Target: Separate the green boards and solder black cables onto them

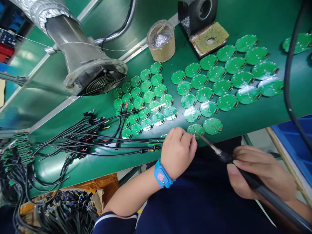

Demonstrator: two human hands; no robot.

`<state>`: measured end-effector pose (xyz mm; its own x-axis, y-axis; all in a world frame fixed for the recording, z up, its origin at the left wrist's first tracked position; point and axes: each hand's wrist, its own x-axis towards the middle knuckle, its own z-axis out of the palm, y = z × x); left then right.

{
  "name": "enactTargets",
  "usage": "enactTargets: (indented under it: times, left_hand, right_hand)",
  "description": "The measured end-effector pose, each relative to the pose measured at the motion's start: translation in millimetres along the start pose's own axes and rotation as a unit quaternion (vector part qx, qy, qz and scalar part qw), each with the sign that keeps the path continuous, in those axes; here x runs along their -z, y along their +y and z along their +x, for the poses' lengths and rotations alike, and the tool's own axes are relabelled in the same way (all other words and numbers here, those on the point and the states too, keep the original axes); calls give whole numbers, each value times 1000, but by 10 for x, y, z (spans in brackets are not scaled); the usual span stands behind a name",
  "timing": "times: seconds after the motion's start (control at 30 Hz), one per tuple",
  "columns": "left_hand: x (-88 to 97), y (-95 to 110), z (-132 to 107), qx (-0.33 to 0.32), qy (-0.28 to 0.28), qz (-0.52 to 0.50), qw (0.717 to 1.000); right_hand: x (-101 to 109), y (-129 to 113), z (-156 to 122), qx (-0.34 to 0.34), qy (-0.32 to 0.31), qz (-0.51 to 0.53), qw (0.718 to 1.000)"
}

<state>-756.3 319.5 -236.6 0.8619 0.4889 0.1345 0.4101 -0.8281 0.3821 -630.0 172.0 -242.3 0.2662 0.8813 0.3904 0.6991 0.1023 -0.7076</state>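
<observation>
My right hand [263, 172] is closed round the black handle of a soldering iron [253, 182]. The iron's metal tip points left and meets the near edge of a round green circuit board [195, 129]. Beside that board, my left hand [179, 144] is closed, its fingertips turned away from me. Black cables [136, 140] run from the left up to this hand, and one goes into its grip; the held end is hidden behind the fingers. A blue wrist strap [162, 175] circles the left wrist. Another round board [213, 126] lies just right of the tip.
Rows of green boards [223, 87] cover the table [243, 130]. Behind them stand a pot with solder bits [161, 40] and an iron holder with yellow sponge [211, 39]. A fume fan [103, 81] overhangs the left. Cable bundles [92, 122] lie left; a cable-filled box [65, 208] sits below.
</observation>
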Motion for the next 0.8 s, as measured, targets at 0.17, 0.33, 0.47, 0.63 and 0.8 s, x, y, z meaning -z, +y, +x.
enactTargets:
  times: [0.17,0.33,0.47,0.63,0.8]
  left_hand:
    - [44,-12,18,28,-26,-48,998]
    - [110,-35,71,60,-69,-116,989]
    - [130,-44,105,69,-80,-140,984]
    - [130,-42,132,85,-86,-148,982]
    - [127,-38,176,100,-93,-150,979]
  right_hand:
    - [41,88,-65,-22,21,57,998]
    - [-11,96,18,-28,14,66,997]
    - [-52,84,50,-32,19,67,997]
    - [-54,76,60,-33,14,62,997]
    - [-51,90,67,-26,0,52,998]
